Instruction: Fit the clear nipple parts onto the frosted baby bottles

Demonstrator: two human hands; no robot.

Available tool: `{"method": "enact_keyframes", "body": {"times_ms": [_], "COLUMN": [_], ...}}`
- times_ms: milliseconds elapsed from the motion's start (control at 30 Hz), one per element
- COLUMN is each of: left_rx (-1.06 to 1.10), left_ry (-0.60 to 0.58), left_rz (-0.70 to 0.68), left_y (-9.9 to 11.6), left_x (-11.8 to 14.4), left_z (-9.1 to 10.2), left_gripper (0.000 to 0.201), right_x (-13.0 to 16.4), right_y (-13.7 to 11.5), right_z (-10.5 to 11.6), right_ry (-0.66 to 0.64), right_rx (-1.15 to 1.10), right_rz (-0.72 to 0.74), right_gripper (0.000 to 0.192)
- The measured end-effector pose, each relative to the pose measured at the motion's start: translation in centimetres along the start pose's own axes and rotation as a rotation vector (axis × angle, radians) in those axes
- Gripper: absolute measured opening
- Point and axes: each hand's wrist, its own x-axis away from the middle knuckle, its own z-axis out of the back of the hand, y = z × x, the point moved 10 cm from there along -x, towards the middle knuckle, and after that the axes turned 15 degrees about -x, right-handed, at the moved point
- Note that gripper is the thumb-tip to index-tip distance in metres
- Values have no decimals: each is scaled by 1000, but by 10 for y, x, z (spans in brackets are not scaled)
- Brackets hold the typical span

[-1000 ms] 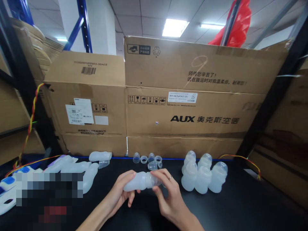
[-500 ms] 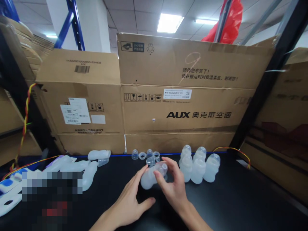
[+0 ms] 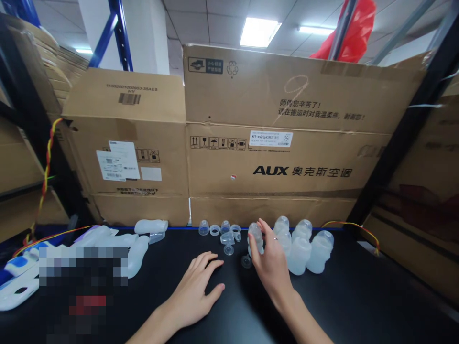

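The right hand (image 3: 271,260) is raised a little over the black table top (image 3: 358,296), and its fingers close around a small translucent white silicone bottle (image 3: 255,235), which stands upright at the left edge of a group. Directly to the right of this hand, touching each other, stands the cluster of similar translucent white bottles (image 3: 304,246). Just left of the hand a small clear round cap (image 3: 245,261) lies flat on the table, and a second clear cap (image 3: 228,249) lies a little further to the left. Behind them, near the wall of brown cardboard boxes (image 3: 272,162), several small clear cup-shaped pieces (image 3: 219,229) sit in a short row.

The left hand (image 3: 195,296) rests palm down on the table, fingers spread and holding nothing. It is near the right hand but apart from it. Far to its left several long translucent white bottles lying on their sides (image 3: 124,243) are together, partly behind a blurred patch.
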Motion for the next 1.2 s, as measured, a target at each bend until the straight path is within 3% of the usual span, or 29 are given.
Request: {"method": "enact_keyframes", "body": {"times_ms": [400,600,700,800,867,1067,1200], "left_rx": [-39,-33,-24,-12,-10,-10,-8], "left_ry": [-27,-5,11,10,-1,-4,-14], "left_rz": [4,6,1,-3,0,3,11], "left_y": [-1,1,2,2,1,0,1], "left_x": [1,1,1,1,1,2,2], "left_z": [-5,-1,2,1,0,0,1], "left_gripper": [37,37,36,37,38,36,39], "right_x": [-12,2,11,29,40,37,37], "right_y": [-33,-68,-56,-14,6,9,-2], "right_z": [8,4,-21,-50,-55,-54,-59], "right_ry": [44,50,-133,-451,-576,-609,-533], "right_rx": [398,266,266,481,566,506,236], "right_rz": [219,378,219,-118,-260,-270,-272], "right_gripper": [38,31,25,25,23,9,13]}}
